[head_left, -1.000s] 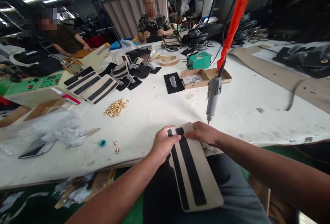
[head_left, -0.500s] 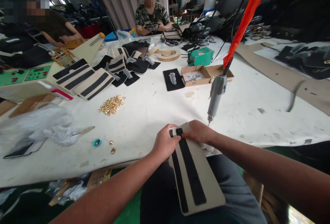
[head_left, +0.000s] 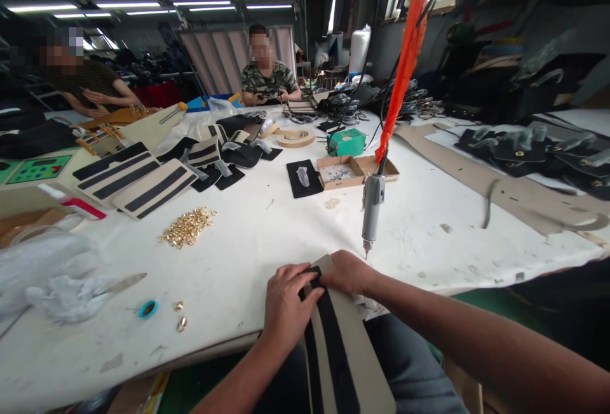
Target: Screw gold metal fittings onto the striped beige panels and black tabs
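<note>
A beige panel with two black strips [head_left: 359, 349] slants from the table's front edge down over my lap. My left hand [head_left: 284, 303] is at the panel's upper left edge, fingers bent over it and thumb on a black strip. My right hand [head_left: 350, 272] grips the upper right edge, its thumb close to the left fingertips. Whatever lies beneath the fingers is hidden. A grey electric screwdriver [head_left: 373, 211] hangs tip down just beyond my right hand, below an orange-wrapped cord [head_left: 405, 52].
Left of my hands lie a pile of gold clasps [head_left: 187, 227], a blue ring [head_left: 148, 309] and crumpled plastic [head_left: 61, 280]. Further back are striped panels [head_left: 155, 188], cardboard boxes [head_left: 340, 176] and a green box [head_left: 347, 143]. Two people [head_left: 269, 77] sit across the table.
The view has tilted up, so the table sits lower and further left in it. My left fingers have lifted and spread further over the panel's top; my right hand keeps its grip.
</note>
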Demonstrator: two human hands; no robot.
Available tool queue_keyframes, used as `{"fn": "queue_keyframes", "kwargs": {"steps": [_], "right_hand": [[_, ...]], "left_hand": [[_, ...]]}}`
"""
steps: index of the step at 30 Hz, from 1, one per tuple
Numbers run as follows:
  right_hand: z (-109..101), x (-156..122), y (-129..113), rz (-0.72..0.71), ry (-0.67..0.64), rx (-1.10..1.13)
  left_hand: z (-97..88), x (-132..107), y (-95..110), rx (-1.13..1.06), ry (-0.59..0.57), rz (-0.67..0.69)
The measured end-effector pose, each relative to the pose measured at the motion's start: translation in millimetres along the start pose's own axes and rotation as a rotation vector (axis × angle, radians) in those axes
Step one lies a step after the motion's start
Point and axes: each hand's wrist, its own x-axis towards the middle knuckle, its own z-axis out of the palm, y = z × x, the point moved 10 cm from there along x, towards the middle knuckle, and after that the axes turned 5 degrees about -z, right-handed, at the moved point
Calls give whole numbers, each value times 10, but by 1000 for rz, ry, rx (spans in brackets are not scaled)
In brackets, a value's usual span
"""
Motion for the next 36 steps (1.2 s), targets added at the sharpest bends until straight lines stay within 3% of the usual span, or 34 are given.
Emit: {"fn": "queue_keyframes", "kwargs": {"steps": [3, 6, 10, 14, 17, 22, 29, 32, 36], "right_hand": [[-4, -34, -35, -24, 17, 6], [-170, -179, -75, -62, 139, -65], [-620, -541, 30, -103, 330, -38], [-1297, -681, 454, -55, 558, 180], [-1744, -418, 728, -29, 693, 195], [-2067, 388, 776, -107, 676, 74], [-2031, 1193, 616, -101, 546, -226], [-1993, 1305, 577, -100, 485, -330], [-1981, 1256, 621, -123, 450, -389]], "left_hand": [[-8, 22, 0, 6, -17, 0], [-21, 37, -3, 3, -29, -3], [-20, 30, -21, -3, -30, 0], [-6, 7, -53, -7, -15, 6], [12, 3, -74, -5, -8, 7], [25, 6, -100, -7, -14, -8], [7, 1, -111, -28, 2, 0], [2, 6, -105, -39, 6, -5], [3, 5, -69, -56, -7, -11]]}}
